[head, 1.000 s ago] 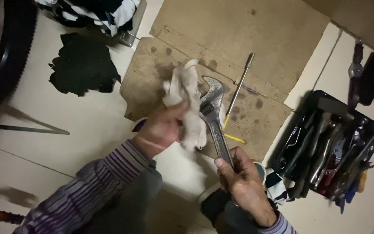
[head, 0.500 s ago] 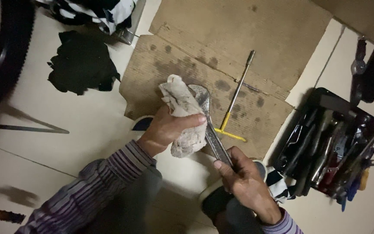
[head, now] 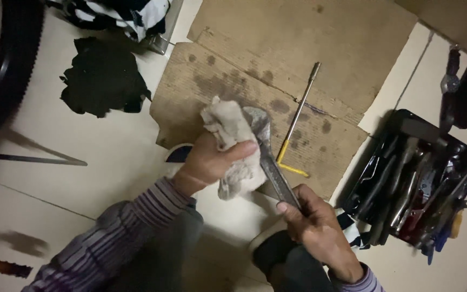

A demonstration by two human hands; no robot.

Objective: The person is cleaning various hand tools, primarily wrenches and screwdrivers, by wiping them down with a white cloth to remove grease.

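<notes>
Steel adjustable wrench (head: 268,157), long and grey, sits slanted in the middle of the scene, its head pointing far and left, its handle running near and right. The right hand (head: 315,227) is closed around the handle's near end, fingers curled fully about the metal. The left hand (head: 212,159) is clenched on a crumpled off-white cloth rag (head: 233,143), pressing it against the left side of the wrench head, so that the rag covers most of the jaw end and only a rounded grey edge shows beside it. Both wrists wear striped purple-grey sleeves (head: 120,238).

Under the wrench and hands lies a sheet of brown corrugated cardboard (head: 298,48), flattened on the pale tiled floor (head: 82,178) and marked with dark round stains. On the cardboard, just right of the wrench head, lies a thin metal rod tool with a yellow end (head: 298,116), apart from the wrench. At the far right stands an open black tool tray (head: 401,127) crowded with pliers, screwdrivers and other hand tools. To the far left a black crumpled cloth (head: 101,78) lies on the tiles, and left of it the curve of a black rubber tyre (head: 9,70) shows at the edge of the scene.
</notes>
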